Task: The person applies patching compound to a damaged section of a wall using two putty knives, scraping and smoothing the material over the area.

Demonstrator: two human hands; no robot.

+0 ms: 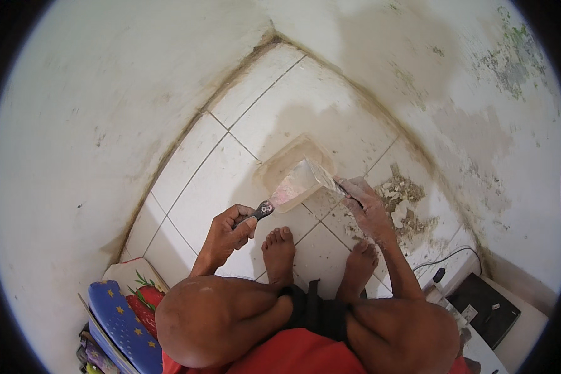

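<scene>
My left hand (226, 235) is closed round the dark, patterned handle of a putty knife (285, 192), whose blade is smeared pale and pinkish and points up and to the right. Fingers of my right hand (369, 209) grip a second putty knife (323, 177), its coated blade angled up and to the left. The two blades meet or overlap; whether they touch I cannot tell. Beneath them, on the tiled floor, sits a shallow translucent plastic tub (306, 141) with whitish residue inside. The blades hide part of it.
Crumbled plaster debris (405, 198) lies on the tiles by the right wall (474, 143), which has damp and mouldy patches. My bare feet (279, 254) flank the working spot. A black cable (455, 251) and a flat black device (484, 310) are at right; a blue starred panel (121, 321) stands at lower left.
</scene>
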